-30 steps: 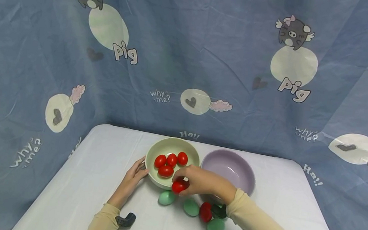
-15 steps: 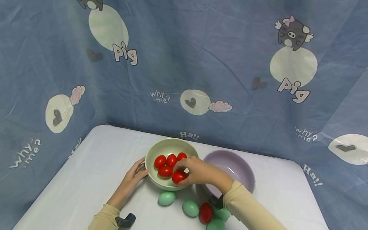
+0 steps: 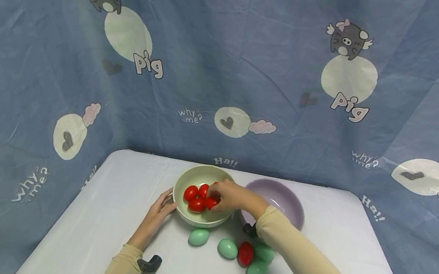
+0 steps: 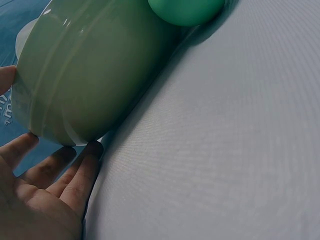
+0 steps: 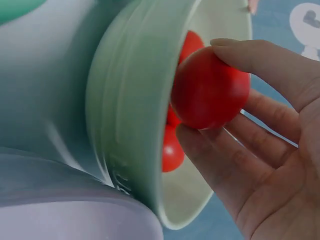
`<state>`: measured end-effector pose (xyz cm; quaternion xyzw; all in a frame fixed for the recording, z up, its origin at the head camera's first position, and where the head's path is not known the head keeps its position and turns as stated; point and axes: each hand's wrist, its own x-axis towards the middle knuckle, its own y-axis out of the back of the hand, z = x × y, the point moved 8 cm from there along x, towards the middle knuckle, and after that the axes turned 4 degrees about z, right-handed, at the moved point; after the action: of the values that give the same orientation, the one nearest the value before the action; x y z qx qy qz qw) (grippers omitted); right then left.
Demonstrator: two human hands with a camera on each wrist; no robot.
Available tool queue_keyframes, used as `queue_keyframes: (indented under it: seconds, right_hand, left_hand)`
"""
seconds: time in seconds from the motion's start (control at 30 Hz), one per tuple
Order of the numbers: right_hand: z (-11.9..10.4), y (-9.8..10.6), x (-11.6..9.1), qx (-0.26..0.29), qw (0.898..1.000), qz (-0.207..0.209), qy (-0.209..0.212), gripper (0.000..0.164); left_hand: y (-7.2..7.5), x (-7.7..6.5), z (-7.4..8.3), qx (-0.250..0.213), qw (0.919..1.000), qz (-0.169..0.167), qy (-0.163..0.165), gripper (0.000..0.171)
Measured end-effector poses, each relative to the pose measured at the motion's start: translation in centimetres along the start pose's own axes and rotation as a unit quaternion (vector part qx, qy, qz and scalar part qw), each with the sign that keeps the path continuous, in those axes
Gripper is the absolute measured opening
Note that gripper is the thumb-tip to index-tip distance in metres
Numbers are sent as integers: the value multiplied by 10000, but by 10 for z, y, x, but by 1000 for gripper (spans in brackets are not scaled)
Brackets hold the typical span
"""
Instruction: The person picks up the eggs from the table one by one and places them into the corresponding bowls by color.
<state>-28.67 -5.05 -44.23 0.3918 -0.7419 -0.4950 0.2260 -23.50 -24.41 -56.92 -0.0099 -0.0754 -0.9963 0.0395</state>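
Observation:
My right hand (image 3: pixel 230 197) pinches a red egg (image 5: pixel 212 90) between thumb and fingers. It is over the pale green bowl (image 3: pixel 196 221), where several other red eggs (image 3: pixel 191 193) lie. My left hand (image 3: pixel 159 209) rests against the bowl's left side; in the left wrist view its fairly straight fingertips touch the outer wall, with the thumb near the rim. On the white table, one red egg (image 3: pixel 245 254) lies among green eggs (image 3: pixel 227 248). Part of the bowl's inside is hidden behind my right hand.
A purple bowl (image 3: pixel 296 204) stands right beside the green one, partly under my right wrist. Another green egg (image 3: pixel 199 236) lies just in front of the green bowl, and more lie at the near edge of view. A blue patterned cloth (image 3: pixel 281 151) hangs behind the table.
My right hand has carried the red egg from the green bowl's near rim up and inward over the bowl. The left hand has stayed at the bowl's side.

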Motion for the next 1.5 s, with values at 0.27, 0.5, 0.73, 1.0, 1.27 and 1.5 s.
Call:
queue_keyframes:
  seconds: [0.27, 0.5, 0.73, 1.0, 1.27, 1.5]
  right_hand:
    - [10, -6, 15, -154, 9996, -73, -245, 33]
    - [19, -12, 21, -216, 9979, -222, -565, 34]
    - [26, -14, 30, -187, 9961, -248, -824, 30]
    - [26, -13, 39, -376, 9932, -211, -1081, 27]
    - [25, -15, 44, -519, 9903, -202, -1272, 25]
    - [22, -18, 48, -640, 9894, -171, -1290, 30]
  left_hand:
    - [1, 0, -2, -7, 10000, 37, 22, 61]
    - [0, 1, -4, 74, 10000, -19, 46, 61]
    - [0, 0, -3, 137, 9999, 11, 105, 61]
    - [0, -2, -2, 127, 9998, -18, 118, 62]
    - [-1, -1, -1, 113, 9999, -31, 70, 61]
    - [1, -1, -1, 132, 9999, 34, 63, 62]
